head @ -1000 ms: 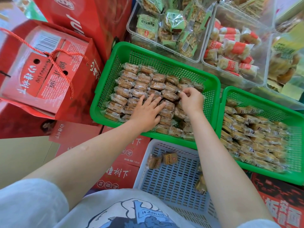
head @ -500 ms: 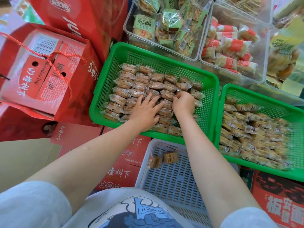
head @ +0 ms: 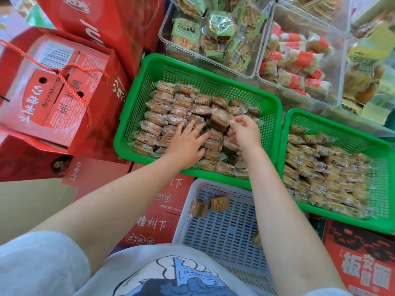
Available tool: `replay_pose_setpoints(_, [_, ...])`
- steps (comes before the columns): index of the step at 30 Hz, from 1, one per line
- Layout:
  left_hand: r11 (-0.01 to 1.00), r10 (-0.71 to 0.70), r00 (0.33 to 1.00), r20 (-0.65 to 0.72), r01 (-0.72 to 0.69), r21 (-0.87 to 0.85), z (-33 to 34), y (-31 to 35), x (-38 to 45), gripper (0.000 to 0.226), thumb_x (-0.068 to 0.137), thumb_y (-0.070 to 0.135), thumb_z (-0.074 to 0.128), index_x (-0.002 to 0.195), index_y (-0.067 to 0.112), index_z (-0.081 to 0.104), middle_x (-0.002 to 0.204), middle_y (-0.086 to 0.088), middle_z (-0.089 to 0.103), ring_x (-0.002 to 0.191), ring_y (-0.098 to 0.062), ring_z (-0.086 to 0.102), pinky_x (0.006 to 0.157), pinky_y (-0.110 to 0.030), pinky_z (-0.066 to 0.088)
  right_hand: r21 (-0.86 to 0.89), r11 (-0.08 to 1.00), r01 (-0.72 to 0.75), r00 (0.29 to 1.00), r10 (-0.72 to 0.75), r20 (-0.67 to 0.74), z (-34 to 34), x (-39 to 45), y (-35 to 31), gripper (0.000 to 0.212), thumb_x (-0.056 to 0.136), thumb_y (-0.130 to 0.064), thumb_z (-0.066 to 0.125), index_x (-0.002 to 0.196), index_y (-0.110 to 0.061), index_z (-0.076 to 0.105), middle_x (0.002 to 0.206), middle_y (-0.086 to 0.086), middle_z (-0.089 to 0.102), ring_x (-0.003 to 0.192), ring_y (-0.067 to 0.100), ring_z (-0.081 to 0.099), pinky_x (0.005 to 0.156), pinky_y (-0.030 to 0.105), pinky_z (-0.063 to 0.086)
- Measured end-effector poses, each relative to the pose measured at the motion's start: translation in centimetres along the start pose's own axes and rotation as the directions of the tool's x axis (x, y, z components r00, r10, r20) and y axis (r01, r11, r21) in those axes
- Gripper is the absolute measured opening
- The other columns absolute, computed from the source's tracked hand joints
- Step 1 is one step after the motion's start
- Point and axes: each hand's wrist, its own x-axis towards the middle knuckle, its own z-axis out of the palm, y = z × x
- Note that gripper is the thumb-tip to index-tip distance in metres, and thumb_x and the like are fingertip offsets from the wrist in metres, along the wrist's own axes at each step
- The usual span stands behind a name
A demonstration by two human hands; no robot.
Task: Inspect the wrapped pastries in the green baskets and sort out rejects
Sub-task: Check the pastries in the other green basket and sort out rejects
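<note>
One pastry lifted, rows held down

Our right hand (head: 243,133) pinches a wrapped pastry (head: 219,120) by its edge, while our left hand (head: 187,144) lies flat; that slick wrapper may slip back into the green basket (head: 171,67).

Support surface: red cartons (head: 164,201) laid flat. Directly on them: left green basket (head: 275,116) at centre, right green basket (head: 384,228) at 3 o'clock, grey-blue basket (head: 186,212) at 6 o'clock. Red gift box (head: 53,90) at 9 o'clock.
</note>
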Motion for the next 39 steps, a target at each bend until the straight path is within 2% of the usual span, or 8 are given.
replay_pose_setpoints(4, [1.000,0.010,1.000,0.029,-0.010,0.004,-0.9,0.2,-0.2,0.059,0.106,0.048,0.028,0.160,0.035,0.006,0.169,-0.003,0.003,0.155,-0.029,-0.003,0.123,-0.052,-0.001,0.283,0.944,0.170,0.979,-0.194,0.057,-2.6,-3.9,-2.6,0.018,0.100,-0.012,0.054,0.085,-0.019,0.061,0.096,-0.001,0.065,0.092,0.015,0.062,0.077,0.034,0.054])
replay_pose_setpoints(10, [0.968,-0.026,0.998,-0.059,0.010,-0.253,-5.4,1.3,-3.3,0.048,0.106,0.038,0.038,0.152,0.022,0.038,0.166,-0.005,0.019,0.154,-0.024,0.012,0.122,-0.047,0.015,0.845,0.535,-0.003,0.976,-0.182,0.119,-7.9,-11.6,-3.6,0.017,0.103,-0.009,0.041,0.092,-0.012,0.053,0.100,0.009,0.071,0.099,0.026,0.067,0.081,0.038,0.058])
replay_pose_setpoints(12, [0.693,-0.161,0.986,-0.032,0.090,-0.715,-8.0,2.8,-6.2,0.041,0.108,0.035,0.037,0.141,0.017,0.053,0.152,0.001,0.043,0.141,-0.016,0.038,0.111,-0.034,0.034,0.891,0.448,-0.077,0.983,-0.117,0.143,-8.0,-13.6,-2.5,0.015,0.103,-0.012,0.041,0.101,-0.010,0.055,0.098,0.008,0.072,0.094,0.023,0.070,0.080,0.035,0.058])
replay_pose_setpoints(13, [0.362,-0.184,0.979,0.087,0.150,-0.920,-9.2,3.7,-8.0,0.042,0.109,0.036,0.033,0.136,0.017,0.058,0.141,0.004,0.054,0.129,-0.013,0.049,0.100,-0.030,0.041,0.902,0.417,-0.112,0.983,-0.085,0.161,-7.8,-14.5,-1.9,0.016,0.103,-0.013,0.041,0.105,-0.009,0.056,0.098,0.009,0.071,0.093,0.023,0.070,0.080,0.035,0.059])
replay_pose_setpoints(16, [-0.244,-0.072,0.982,0.176,0.154,-0.957,-10.6,5.5,-12.0,0.041,0.107,0.044,0.033,0.122,0.024,0.066,0.124,-0.006,0.070,0.107,-0.019,0.069,0.085,-0.035,0.056,0.902,0.384,-0.200,0.978,0.016,0.210,-6.1,-16.6,-0.2,0.020,0.103,-0.013,0.041,0.107,-0.006,0.059,0.094,0.011,0.071,0.089,0.024,0.070,0.079,0.034,0.060])
replay_pose_setpoints(28, [-0.300,-0.084,0.996,0.027,0.000,-0.954,-9.6,5.6,-19.3,0.035,0.088,0.027,0.065,0.118,0.009,0.069,0.104,-0.017,0.072,0.085,-0.025,0.069,0.058,-0.027,0.056,0.691,0.722,-0.038,0.964,-0.154,0.215,-5.2,-23.1,0.8,0.020,0.102,-0.023,0.048,0.115,-0.019,0.063,0.096,0.004,0.071,0.086,0.017,0.066,0.070,0.031,0.054])
replay_pose_setpoints(34, [-0.356,-0.148,0.988,0.044,-0.011,-0.935,-9.6,5.1,-20.5,0.041,0.085,0.026,0.069,0.116,-0.001,0.070,0.095,-0.014,0.071,0.080,-0.021,0.065,0.061,-0.024,0.055,0.764,0.643,-0.051,0.956,-0.188,0.223,-5.5,-25.2,0.2,0.009,0.089,-0.016,0.058,0.094,-0.011,0.063,0.087,0.006,0.072,0.079,0.015,0.068,0.062,0.025,0.056])
replay_pose_setpoints(39, [-0.153,-0.314,0.947,-0.060,-0.113,-0.982,-10.1,5.1,-21.4,0.024,0.087,0.019,0.073,0.102,0.000,0.076,0.096,-0.016,0.076,0.089,-0.029,0.073,0.070,-0.034,0.061,0.491,0.847,0.205,0.978,-0.200,-0.062,-5.2,-26.2,0.6,0.021,0.100,-0.009,0.054,0.096,-0.013,0.074,0.092,0.008,0.075,0.086,0.023,0.071,0.072,0.034,0.059])
